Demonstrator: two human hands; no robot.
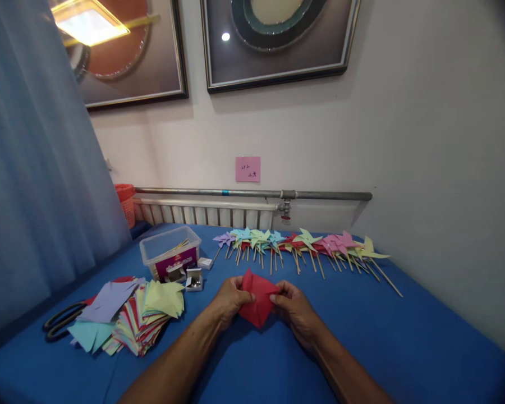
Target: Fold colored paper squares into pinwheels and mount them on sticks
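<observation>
A red square of paper [258,300], partly folded, is held between both hands just above the blue table [404,342]. My left hand [229,300] pinches its left edge and my right hand [294,308] pinches its right edge. Behind them, along the far side of the table, lies a row of finished paper pinwheels [303,244] on wooden sticks, in purple, blue, green, red, pink and yellow.
A stack of coloured paper squares [130,314] lies at the left, with black scissors [61,322] beside it. A clear plastic tub [170,255] and small open boxes [193,279] stand behind. A curtain hangs at the left, a radiator along the wall.
</observation>
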